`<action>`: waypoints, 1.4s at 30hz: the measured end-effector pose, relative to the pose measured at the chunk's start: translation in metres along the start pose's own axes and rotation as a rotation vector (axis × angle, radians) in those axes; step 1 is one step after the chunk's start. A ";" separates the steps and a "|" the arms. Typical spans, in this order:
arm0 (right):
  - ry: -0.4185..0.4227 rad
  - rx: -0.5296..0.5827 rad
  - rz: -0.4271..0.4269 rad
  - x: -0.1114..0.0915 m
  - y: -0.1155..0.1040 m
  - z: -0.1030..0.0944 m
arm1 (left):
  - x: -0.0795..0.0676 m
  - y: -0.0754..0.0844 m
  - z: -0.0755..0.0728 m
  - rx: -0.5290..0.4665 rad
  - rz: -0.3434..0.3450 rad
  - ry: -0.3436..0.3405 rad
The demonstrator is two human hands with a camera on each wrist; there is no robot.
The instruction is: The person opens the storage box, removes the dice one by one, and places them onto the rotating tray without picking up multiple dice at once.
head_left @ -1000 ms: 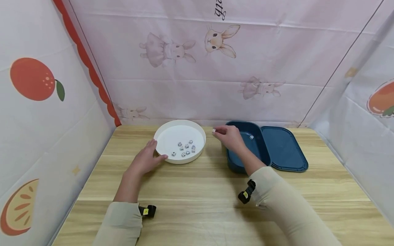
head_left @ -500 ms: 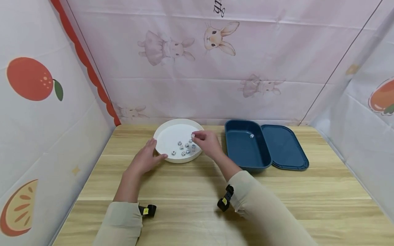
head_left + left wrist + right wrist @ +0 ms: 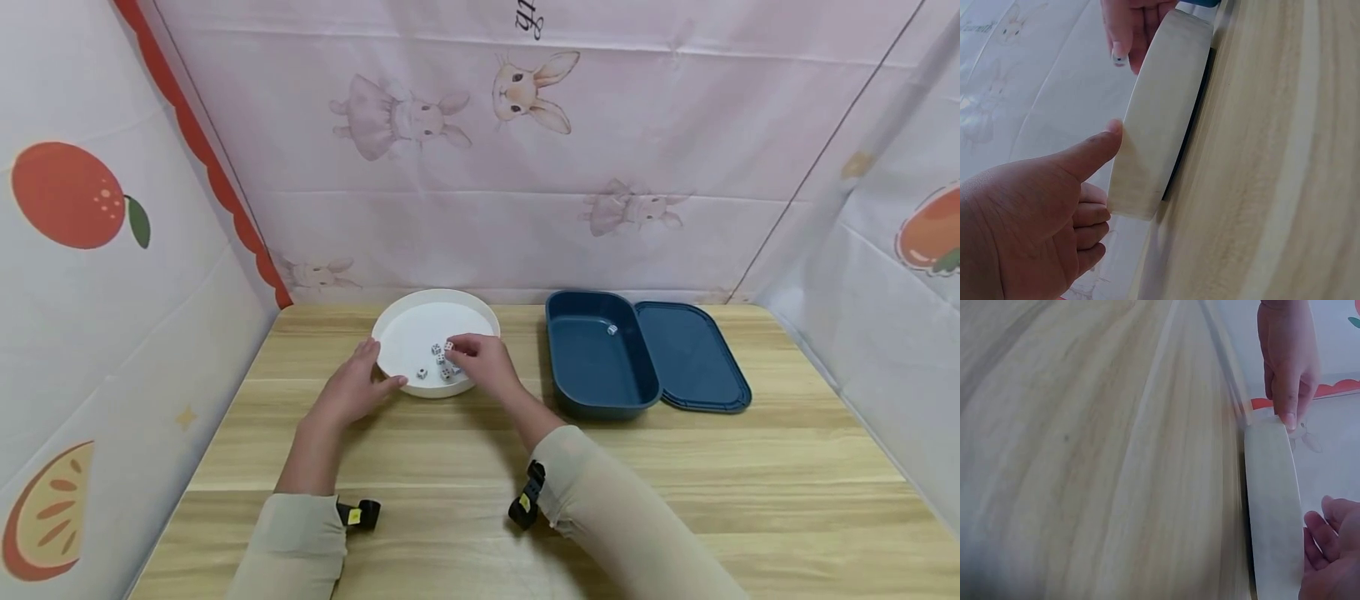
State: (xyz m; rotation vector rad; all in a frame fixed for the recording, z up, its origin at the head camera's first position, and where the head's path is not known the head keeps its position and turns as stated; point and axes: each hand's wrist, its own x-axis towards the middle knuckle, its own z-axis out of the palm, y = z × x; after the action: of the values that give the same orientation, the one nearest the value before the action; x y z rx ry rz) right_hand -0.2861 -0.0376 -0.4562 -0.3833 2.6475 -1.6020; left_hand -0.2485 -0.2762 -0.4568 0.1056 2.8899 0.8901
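Observation:
A shallow, round white tray stands at the back of the table, with several white dice lying in its front half. My left hand holds the tray's left front edge; in the left wrist view its thumb lies on the rim and the fingers are by the outer wall. Between the thumb and fingertips of my right hand a die is pinched, over the tray's right half. That hand hides some of the dice. The left wrist view also shows the pinched die.
Right of the tray stands a dark blue rectangular box with a single die inside. Its blue lid lies flat against the box's right side. A printed cloth wall rises behind the wooden table.
My right hand has travelled left from the blue box to above the tray, keeping the die pinched. The left hand stays at the tray's edge.

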 end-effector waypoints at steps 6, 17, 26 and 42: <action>-0.045 -0.130 -0.045 -0.001 0.001 0.009 | 0.000 -0.001 0.000 0.006 -0.001 -0.010; -0.099 -0.276 -0.098 -0.001 -0.004 0.013 | 0.000 -0.001 -0.003 0.006 0.010 0.011; -0.128 -0.333 -0.128 0.001 -0.001 0.016 | 0.000 -0.001 -0.003 0.001 0.005 0.015; -0.159 -0.262 -0.120 -0.007 -0.001 0.001 | -0.001 0.000 -0.001 0.003 0.027 0.005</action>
State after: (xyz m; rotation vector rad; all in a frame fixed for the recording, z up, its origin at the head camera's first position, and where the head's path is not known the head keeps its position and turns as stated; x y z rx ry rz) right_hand -0.2791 -0.0378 -0.4563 -0.6598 2.7596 -1.1914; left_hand -0.2479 -0.2768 -0.4564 0.1431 2.9013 0.8924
